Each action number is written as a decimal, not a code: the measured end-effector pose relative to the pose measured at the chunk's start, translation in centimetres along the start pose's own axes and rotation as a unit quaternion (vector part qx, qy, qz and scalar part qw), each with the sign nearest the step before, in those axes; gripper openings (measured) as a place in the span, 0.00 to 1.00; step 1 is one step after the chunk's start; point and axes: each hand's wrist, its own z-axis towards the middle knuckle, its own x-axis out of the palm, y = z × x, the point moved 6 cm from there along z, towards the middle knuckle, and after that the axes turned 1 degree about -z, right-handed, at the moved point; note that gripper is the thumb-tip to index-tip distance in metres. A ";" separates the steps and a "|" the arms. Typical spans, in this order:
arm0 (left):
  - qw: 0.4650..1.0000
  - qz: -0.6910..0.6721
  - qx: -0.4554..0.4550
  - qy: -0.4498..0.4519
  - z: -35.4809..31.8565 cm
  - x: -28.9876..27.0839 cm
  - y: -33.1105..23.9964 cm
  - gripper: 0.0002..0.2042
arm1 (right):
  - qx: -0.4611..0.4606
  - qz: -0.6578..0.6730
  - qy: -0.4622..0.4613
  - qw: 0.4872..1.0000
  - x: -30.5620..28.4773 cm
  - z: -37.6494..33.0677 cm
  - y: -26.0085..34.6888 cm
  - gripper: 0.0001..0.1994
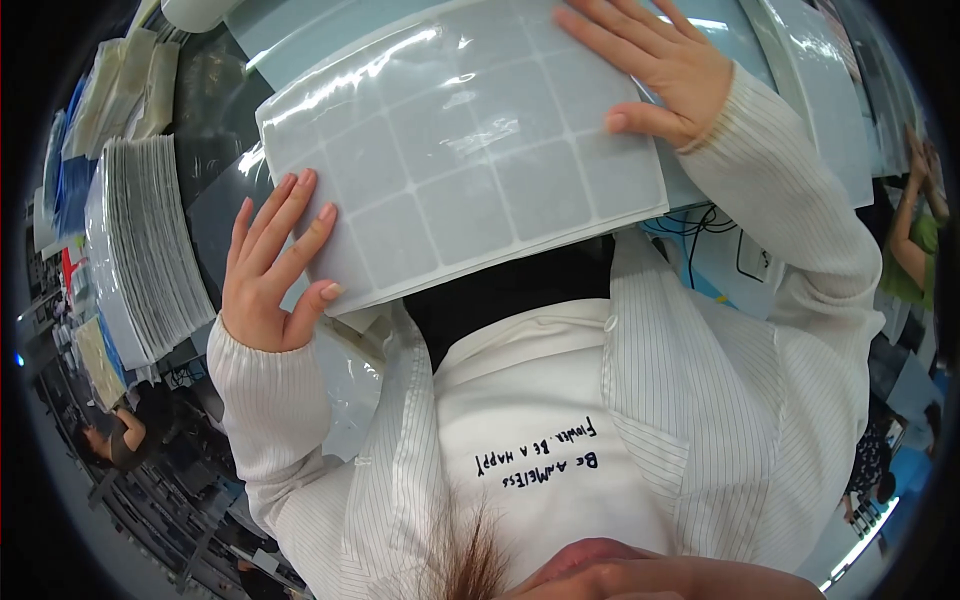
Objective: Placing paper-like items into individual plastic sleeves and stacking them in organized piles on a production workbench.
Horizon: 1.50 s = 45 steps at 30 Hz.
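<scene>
A stack of glossy plastic sheets (460, 215), patterned with a grid of pale grey rounded squares, lies in front of me. Bright glare crosses its upper part. My left hand (272, 265) rests at the stack's left edge, fingers spread and the fingertips touching it. At the upper right my right hand (665, 75) lies flat over the far right part of the stack. Its fingers are stretched out and the thumb is apart, on the sheet's surface. Neither hand is closed around anything.
A tall stack of thin sheets (150, 250) stands to the left, with clear plastic packets (125, 85) beyond it. More pale sheets (825, 110) lie at the right. Black cables (700, 228) hang near the table edge. Other people work at the far right (912, 235) and lower left (130, 435).
</scene>
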 end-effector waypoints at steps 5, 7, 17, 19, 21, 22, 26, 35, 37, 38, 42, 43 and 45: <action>0.996 -0.034 -0.038 -0.076 -1.5 1.2 -0.5 0.32 | -0.067 0.082 -0.292 0.951 -3.6 -5.9 1.0 0.32; 0.994 -0.036 -0.051 -0.090 -2.3 1.6 -0.4 0.33 | -0.070 0.097 -0.321 0.939 -3.2 -7.7 3.2 0.34; 0.974 -0.042 -0.060 -0.216 -7.1 1.3 0.3 0.16 | -0.076 -0.316 -0.467 0.822 8.6 -6.6 10.2 0.36; 0.960 -0.046 -0.068 -0.267 -7.6 1.0 0.1 0.20 | -0.061 -0.347 -0.480 0.803 8.9 -5.2 9.8 0.34; 0.959 -0.028 -0.071 -0.273 -7.5 1.4 -0.6 0.21 | -0.088 -0.385 -0.478 0.784 8.8 -4.0 9.7 0.33; 0.959 -0.012 -0.071 -0.276 -7.4 1.4 -1.0 0.21 | -0.111 -0.422 -0.474 0.765 8.7 -3.5 10.1 0.32; 0.965 -0.002 -0.041 -0.258 -5.4 2.8 -2.2 0.23 | -0.167 -0.331 -0.539 0.756 9.5 -3.1 12.0 0.27; 0.951 0.003 0.044 -0.305 -2.7 3.8 -1.9 0.18 | -0.343 -0.185 -0.462 0.797 6.6 -5.2 13.0 0.16; 0.950 0.022 0.038 -0.309 -2.5 3.9 -2.0 0.17 | -0.360 -0.160 -0.450 0.802 5.9 -5.7 13.1 0.14; 0.950 0.022 0.040 -0.310 -2.5 4.0 -2.0 0.17 | -0.377 -0.134 -0.437 0.806 5.6 -5.8 13.1 0.13; 0.950 0.039 0.046 -0.306 -2.6 4.5 -1.9 0.19 | -0.356 0.090 -0.457 0.810 2.0 -6.1 11.8 0.10; 0.950 0.041 0.049 -0.305 -2.6 4.4 -1.9 0.20 | -0.315 0.168 -0.434 0.827 1.1 -5.9 11.1 0.10; 0.955 0.021 0.038 -0.292 -2.9 4.3 -2.0 0.21 | -0.264 0.268 -0.410 0.831 0.1 -5.4 10.2 0.10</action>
